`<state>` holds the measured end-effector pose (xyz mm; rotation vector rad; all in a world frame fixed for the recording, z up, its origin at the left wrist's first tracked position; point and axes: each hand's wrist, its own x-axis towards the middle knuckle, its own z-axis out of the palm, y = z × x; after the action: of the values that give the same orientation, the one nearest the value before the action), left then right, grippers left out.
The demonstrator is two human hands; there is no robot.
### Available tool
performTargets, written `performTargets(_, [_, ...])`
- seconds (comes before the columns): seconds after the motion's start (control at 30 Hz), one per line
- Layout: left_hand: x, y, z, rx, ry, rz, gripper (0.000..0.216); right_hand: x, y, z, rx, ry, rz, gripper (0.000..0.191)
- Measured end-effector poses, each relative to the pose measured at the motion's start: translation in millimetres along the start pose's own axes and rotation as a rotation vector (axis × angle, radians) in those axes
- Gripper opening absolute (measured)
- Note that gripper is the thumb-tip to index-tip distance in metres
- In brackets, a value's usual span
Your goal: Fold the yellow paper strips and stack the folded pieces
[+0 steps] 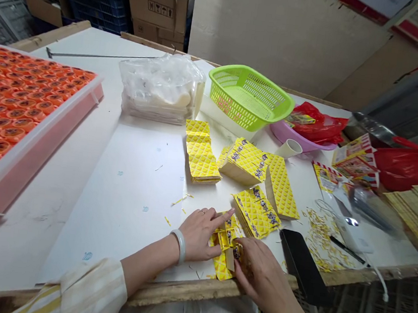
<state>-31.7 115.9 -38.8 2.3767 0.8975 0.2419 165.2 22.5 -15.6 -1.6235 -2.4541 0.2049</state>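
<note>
My left hand [201, 233] presses on a small yellow patterned carton [225, 250] near the table's front edge, fingers curled over its left side. My right hand [257, 274] grips the same carton from the right, fingers closed on its flap. The carton is partly folded and half hidden by both hands. Just behind it lie a loose pile of flat yellow cartons [257, 212], a taller stack [244, 162] and another flat stack [201, 151]. A pale bangle sits on my left wrist.
A tray of orange caps [13, 102] fills the left side. Farther back are a clear plastic bag [160, 87], a green basket [249, 96], a white cup [290, 148] and red bags [406, 163]. A black phone [300, 264] lies right of my hands, with yellow scraps [321, 236] beyond.
</note>
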Motion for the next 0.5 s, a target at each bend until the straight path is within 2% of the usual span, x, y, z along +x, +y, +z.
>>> performTargets(0.17, [-3.8,1.6,-5.1,-0.002,-0.045,-0.009,0.066,-1.7,-4.9,2.8,0.291,0.009,0.131,0.043])
performTargets(0.33, [-5.1,0.9,-8.8,-0.032,-0.079,-0.014,0.063,0.3,-4.4,11.7,0.45,0.035,0.244,0.031])
performTargets(0.43, [-6.1,1.5,-9.3,-0.146,-0.04,-0.037,0.061,5.6,-4.2,14.4,0.52,0.057,0.36,0.019])
performTargets(0.5, [-7.7,4.1,-8.0,-0.199,0.013,-0.075,0.059,9.0,-6.4,13.5,0.487,0.076,0.348,0.019])
